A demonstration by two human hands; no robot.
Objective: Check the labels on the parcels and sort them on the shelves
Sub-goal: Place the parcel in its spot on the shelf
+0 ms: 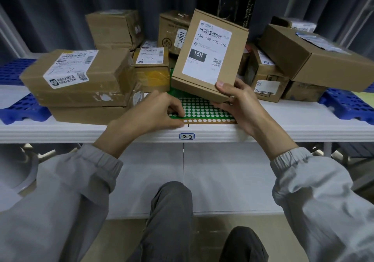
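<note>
Right hand (239,105) grips a flat cardboard parcel (210,55) by its lower right corner, thumb across the front edge, tilting it up so its white label (208,54) faces the camera — the print reads "15H 159 A03 210". Left hand (155,112) rests on the front of the shelf (283,128) with fingers curled down, fingertips pinching the edge of a green sheet of white round stickers (202,111) lying flat under the raised parcel. A small tag (187,136) on the shelf lip reads "2-2". Behind and beside the hands, brown boxes crowd the shelf: a large labelled box (81,75) on the left stacked on another, a smaller box (152,67) next to it — and a leaning pile (303,59) on the right. Blue plastic pallets (348,104) show at both ends.
</note>
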